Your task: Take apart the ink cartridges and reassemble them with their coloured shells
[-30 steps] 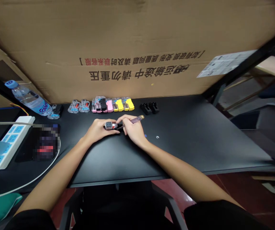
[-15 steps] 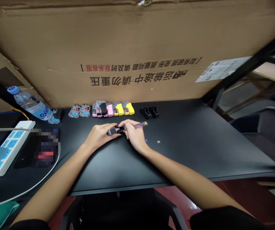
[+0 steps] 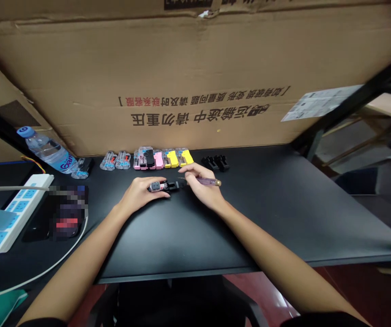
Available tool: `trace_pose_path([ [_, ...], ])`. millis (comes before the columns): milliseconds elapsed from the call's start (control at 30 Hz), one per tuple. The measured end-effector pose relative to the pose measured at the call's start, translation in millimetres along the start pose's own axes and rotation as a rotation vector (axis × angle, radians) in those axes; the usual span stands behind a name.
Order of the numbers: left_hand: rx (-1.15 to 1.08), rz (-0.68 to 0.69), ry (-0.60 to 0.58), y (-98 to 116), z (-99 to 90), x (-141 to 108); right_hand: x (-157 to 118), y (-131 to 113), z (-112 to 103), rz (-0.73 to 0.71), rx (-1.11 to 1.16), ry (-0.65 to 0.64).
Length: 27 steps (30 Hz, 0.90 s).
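Left grip (image 3: pixel 141 193) pinches the tiny clear-and-black gadget (image 3: pixel 163 186) flat on the bench (image 3: pixel 284 204), right grip (image 3: pixel 204 188) wraps the screwdriver (image 3: pixel 206 181) at 3 o'clock; looks light, rigid, slippery plastic, best held by its sides.

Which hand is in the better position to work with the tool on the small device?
Right. The right hand already holds the purple-handled screwdriver, its tip pointing toward the small device. The left hand is occupied steadying that device on the black table.
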State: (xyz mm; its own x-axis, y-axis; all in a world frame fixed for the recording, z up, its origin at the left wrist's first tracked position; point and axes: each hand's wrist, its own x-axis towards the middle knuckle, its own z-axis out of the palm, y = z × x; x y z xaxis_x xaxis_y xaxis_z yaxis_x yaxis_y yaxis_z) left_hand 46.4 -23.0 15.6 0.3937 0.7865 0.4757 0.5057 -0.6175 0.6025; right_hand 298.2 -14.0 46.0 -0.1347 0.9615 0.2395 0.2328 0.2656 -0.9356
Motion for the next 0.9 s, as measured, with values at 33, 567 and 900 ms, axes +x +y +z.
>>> trace_pose_path([
  [33, -0.009, -0.005, -0.003, 0, -0.4, 0, 1, 2, 0, 0.004, 0.014, -0.013],
  [567, -0.041, -0.176, -0.032, 4, -9.9, 4, 2, 9, -1, -0.094, 0.004, -0.075],
  [900, -0.062, -0.164, -0.082, 5, -12.1, 5, -2, -4, -4, -0.016, 0.055, -0.076],
])
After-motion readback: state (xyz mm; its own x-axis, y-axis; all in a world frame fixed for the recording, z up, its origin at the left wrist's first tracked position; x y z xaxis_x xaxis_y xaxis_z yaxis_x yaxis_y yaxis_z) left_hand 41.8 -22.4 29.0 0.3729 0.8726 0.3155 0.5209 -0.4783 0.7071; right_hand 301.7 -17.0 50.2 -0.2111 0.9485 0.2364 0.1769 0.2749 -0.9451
